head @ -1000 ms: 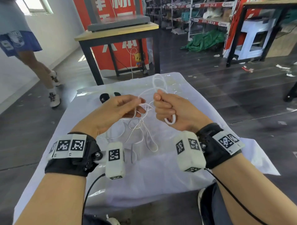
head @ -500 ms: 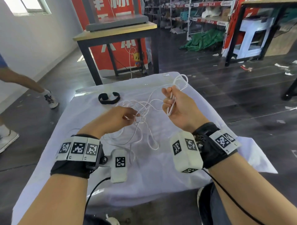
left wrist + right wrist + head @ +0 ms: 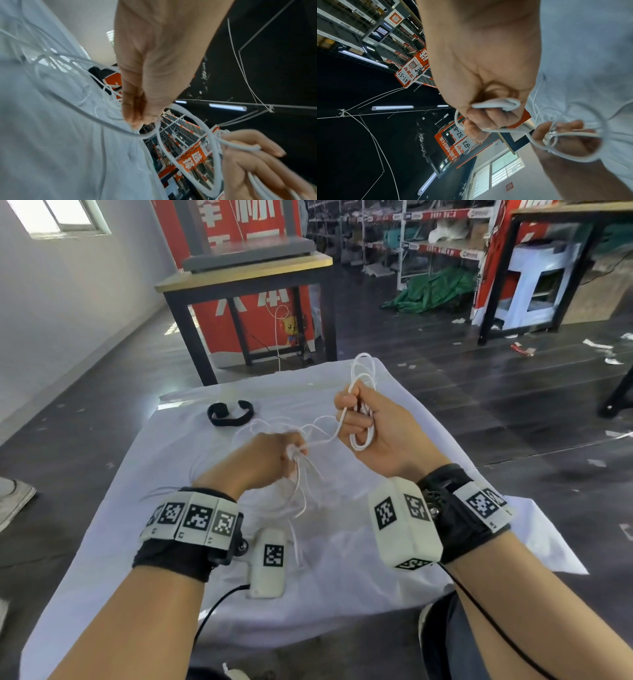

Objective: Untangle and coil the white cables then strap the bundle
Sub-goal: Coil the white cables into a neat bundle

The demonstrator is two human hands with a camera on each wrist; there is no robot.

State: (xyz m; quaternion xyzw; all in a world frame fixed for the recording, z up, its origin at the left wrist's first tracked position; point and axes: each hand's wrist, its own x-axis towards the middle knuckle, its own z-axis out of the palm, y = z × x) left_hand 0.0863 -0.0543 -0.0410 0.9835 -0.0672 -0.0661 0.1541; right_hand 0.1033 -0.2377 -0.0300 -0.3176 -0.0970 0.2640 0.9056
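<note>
Closest to me, loose white strands hang from the left hand down onto the white cloth covering the table, so a fair stretch of cable is not yet wound. That hand has its fingertips pinched on a knot of thin strands, fingers curled in. A single line runs from there across to the right hand, which is closed in a fist around a few finished loops; these stick out above and below the fingers. I'd judge the coiling begun but well short of done: the tangle at the left hand needs clearing and the slack needs feeding onto the loops. Farther back on the cloth the black strap lies by itself, untouched, well apart from both hands, so strapping is still to come.
</note>
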